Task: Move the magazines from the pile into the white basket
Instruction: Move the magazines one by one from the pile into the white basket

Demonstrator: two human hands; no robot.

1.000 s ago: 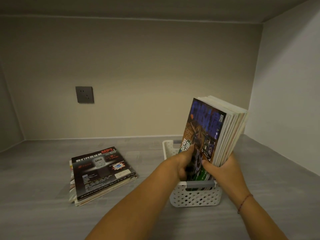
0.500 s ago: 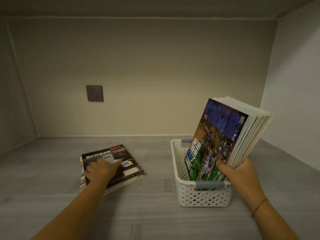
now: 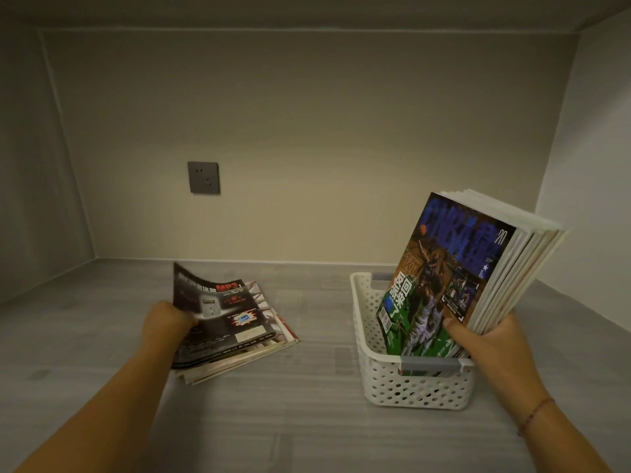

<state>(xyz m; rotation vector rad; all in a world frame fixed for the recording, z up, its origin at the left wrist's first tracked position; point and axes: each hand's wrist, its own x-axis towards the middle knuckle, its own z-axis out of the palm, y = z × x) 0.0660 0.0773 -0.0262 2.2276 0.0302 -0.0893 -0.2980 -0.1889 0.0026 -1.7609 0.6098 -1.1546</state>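
Left hand (image 3: 167, 322): closed on the left edge of the top magazine (image 3: 218, 315) of the pile (image 3: 239, 349), its black cover peeled up and curling, far corner raised off the sheets beneath; right hand (image 3: 491, 343): clamped on the lower edge of the standing magazines (image 3: 454, 278), thumb across the front cover, holding the bundle upright and leaning right inside the white basket (image 3: 409, 390). Progress, as judged: well advanced; a thick bundle of several issues stands in the basket, while the pile, lying flat on the grey surface (image 3: 317, 431) well to the left of the basket, is down to the lifted copy and what looks like a few thin issues below, exact count not readable. Remaining: carry the lifted copy across, slot it in, repeat for the rest. Room inside basket: an open gap on the left, between the front cover of the bundle and the left wall; the likely slot for the next copy. Clearances: bare surface between pile and basket, nothing in the path; back wall with a grey socket (image 3: 204, 177) well behind; right side wall near the fanned top edges of the bundle, apart from them; ceiling panel above, well clear. Caution: limp cover may fold on the basket rim.
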